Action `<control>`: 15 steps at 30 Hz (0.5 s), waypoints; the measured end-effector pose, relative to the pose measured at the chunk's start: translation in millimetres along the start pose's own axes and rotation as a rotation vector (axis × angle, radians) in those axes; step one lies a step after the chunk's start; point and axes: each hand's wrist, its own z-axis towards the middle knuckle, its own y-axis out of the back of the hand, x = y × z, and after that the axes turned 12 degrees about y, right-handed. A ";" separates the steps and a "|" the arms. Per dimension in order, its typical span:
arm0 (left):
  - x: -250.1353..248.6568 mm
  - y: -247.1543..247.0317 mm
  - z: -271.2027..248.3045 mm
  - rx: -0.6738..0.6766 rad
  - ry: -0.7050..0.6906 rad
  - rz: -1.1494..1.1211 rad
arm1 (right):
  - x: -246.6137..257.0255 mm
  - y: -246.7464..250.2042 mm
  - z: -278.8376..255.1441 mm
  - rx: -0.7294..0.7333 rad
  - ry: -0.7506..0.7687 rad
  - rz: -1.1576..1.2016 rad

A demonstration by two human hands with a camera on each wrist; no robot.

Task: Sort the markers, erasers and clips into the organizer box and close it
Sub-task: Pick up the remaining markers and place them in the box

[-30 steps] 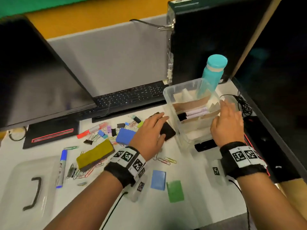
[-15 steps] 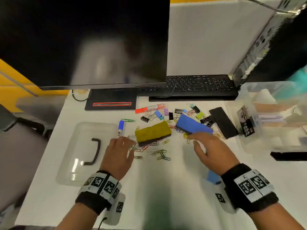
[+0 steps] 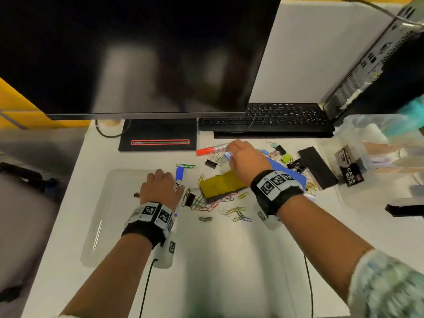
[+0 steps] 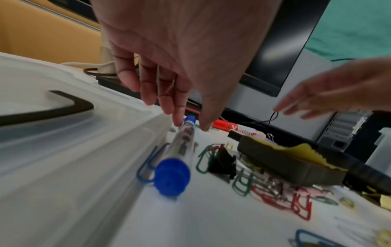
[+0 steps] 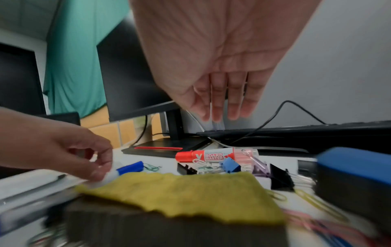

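My left hand (image 3: 161, 187) rests at the right edge of the clear lid (image 3: 110, 214). Its thumb and index finger pinch the blue marker (image 4: 184, 138), which lies flat on the table. My right hand (image 5: 220, 115) hovers with straight fingers just above the red marker (image 3: 212, 149) and holds nothing. A yellow eraser (image 3: 220, 185) lies between the hands. The blue eraser (image 3: 282, 169) is partly hidden under my right wrist, and a black eraser (image 3: 317, 167) lies to its right. Paper clips (image 3: 236, 214) and binder clips (image 3: 210, 163) are scattered around. The clear organizer box (image 3: 378, 157) stands open at far right.
A large monitor (image 3: 137, 53) hangs over the back of the table, with its black base (image 3: 158, 134) behind the markers. A keyboard (image 3: 266, 117) and a PC tower (image 3: 378, 65) stand at the back right. The table's left edge (image 3: 75, 157) runs near the lid.
My left hand has closed thumb and index finger on the blue marker. My right hand has moved from the blue eraser forward to above the red marker.
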 end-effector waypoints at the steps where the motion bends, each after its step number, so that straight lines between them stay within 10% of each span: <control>1: -2.3 -0.9 1.5 0.009 0.013 0.026 | 0.9 -1.8 17.1 0.033 -0.009 -0.021; 8: -6.1 3.5 -1.7 0.082 0.017 -0.061 | -0.4 -27.1 68.3 0.287 -0.070 -0.209; 15: 15.2 11.2 -33.9 0.117 -0.054 -0.601 | 9.6 -20.8 55.6 -0.006 -0.043 -0.069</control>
